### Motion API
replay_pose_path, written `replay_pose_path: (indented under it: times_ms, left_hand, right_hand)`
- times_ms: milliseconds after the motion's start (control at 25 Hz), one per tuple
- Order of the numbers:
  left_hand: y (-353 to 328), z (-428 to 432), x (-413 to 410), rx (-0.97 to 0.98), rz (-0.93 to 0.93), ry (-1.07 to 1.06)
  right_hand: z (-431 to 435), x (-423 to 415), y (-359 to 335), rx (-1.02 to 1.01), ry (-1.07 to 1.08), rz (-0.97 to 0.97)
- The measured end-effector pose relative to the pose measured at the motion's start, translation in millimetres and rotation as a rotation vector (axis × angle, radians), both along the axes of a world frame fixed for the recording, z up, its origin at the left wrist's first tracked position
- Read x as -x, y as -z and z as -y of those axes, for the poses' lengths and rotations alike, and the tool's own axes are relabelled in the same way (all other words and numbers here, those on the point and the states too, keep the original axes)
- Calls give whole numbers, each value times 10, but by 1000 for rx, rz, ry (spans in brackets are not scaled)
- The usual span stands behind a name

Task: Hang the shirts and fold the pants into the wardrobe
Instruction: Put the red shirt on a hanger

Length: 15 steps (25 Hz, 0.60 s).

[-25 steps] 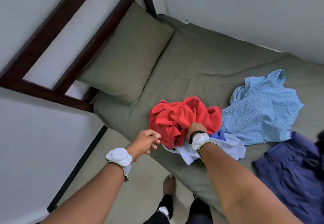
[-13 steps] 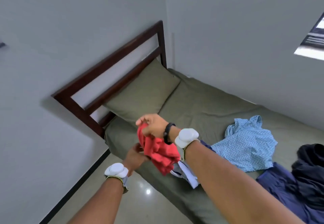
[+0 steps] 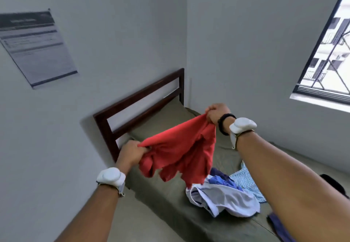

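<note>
The red garment (image 3: 181, 147) is now off the bed (image 3: 170, 204) and stretched in the air across the middle of the frame. 1 second ago it lay bunched on the pile with only the right hand on it; half a second ago it was lifted in a wad. Now both hands have it spread between them.

The right hand (image 3: 216, 113), above centre and right of it, is closed in a fist around 1 upper edge of the cloth. The left hand (image 3: 132, 152), lower and to the left, is closed on the opposite edge, fingers curled tight into the fabric. The cloth sags between the 2 grips and its loose ends hang down toward the bed.

Still on the bed in the lower right lie a white garment (image 3: 223, 198), a dark blue piece (image 3: 221, 177) partly under it, and a light blue patterned shirt (image 3: 246, 181) behind them.

The spreading looks like a check of what the piece is, shirt or pants; from its crumpled shape I cannot tell which. No wardrobe or hanger is in view, so the task seems at an early stage, with this first piece not yet put away.
</note>
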<state>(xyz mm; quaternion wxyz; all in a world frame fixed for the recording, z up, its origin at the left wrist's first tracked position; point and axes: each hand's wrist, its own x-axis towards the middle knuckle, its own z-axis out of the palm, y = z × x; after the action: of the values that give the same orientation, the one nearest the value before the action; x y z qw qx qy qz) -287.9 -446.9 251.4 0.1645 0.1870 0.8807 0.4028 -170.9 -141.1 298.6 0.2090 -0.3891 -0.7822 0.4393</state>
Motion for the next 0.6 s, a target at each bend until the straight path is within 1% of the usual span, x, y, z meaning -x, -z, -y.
replay_pose_path:
  times_ms: [40,80,120,160,200,240,280,320,360,400,440,480,520,600]
  left_hand:
    - [-174,-21,-32,-15,-36,6]
    - [-369,-63,-103,-34,-39,13]
    - [-570,-120,-204,-82,-16,32]
    - [-723,-203,-280,-120,-2,87]
    - [-842,-274,-413,-211,33,124]
    - [-954,-294,-574,-301,83,183]
    - [-1012,-297,-705,-419,186,210]
    - [-1102,-305,-845,-501,242,232]
    - [-1128,-365,-918,-571,261,233]
    - [-1137,-435,-1000,-640,320,202]
    - [-1118,-442,-1099,-661,300,217]
    - [-1040,-390,-1183,-613,239,243]
    - [-956,-337,-1262,-498,136,260]
    - [-772,-318,-1396,-267,-56,165]
  right_hand:
    - [44,-77,-23,-107,-6,137]
    - [151,-106,-37,-166,-56,224]
    - [324,-141,-103,-154,-169,238]
    - [533,-145,-147,-70,-365,203]
    - [778,-170,-202,45,-570,138]
    - [982,-194,-222,105,-715,64]
    - [1143,-219,-238,107,-782,-8]
    - [1233,-246,-238,50,-749,-81]
    - [1282,-299,-250,-13,-665,-159]
    - [1296,-398,-306,-44,-557,-227]
    - [1234,-510,-341,-22,-458,-299]
    - [1157,-605,-361,43,-360,-356]
    - [1061,-705,-383,147,-274,-414]
    - [780,-933,-392,358,-134,-455]
